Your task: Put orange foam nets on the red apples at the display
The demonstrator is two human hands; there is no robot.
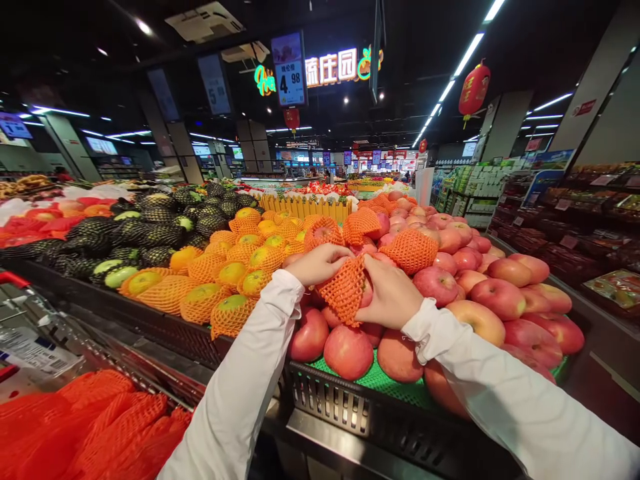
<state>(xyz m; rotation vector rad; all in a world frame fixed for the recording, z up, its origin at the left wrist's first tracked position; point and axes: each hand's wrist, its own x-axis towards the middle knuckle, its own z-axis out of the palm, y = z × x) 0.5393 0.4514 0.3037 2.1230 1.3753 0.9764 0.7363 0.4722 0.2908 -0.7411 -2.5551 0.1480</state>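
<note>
An orange foam net (343,293) with a red apple (369,291) partly showing at its right side is held just above the loose apples (349,351). The left hand (320,265) has a closed pinch on the net's upper edge; the right hand's (393,293) grip is curled around its right side. The step in hand looks like adjusting the net around the apple; the next move calls for a steady, gentle hold. Below are a green mesh liner (385,381) and black crate (327,402); netted yellow-orange fruit (233,303) lies to the left.
</note>
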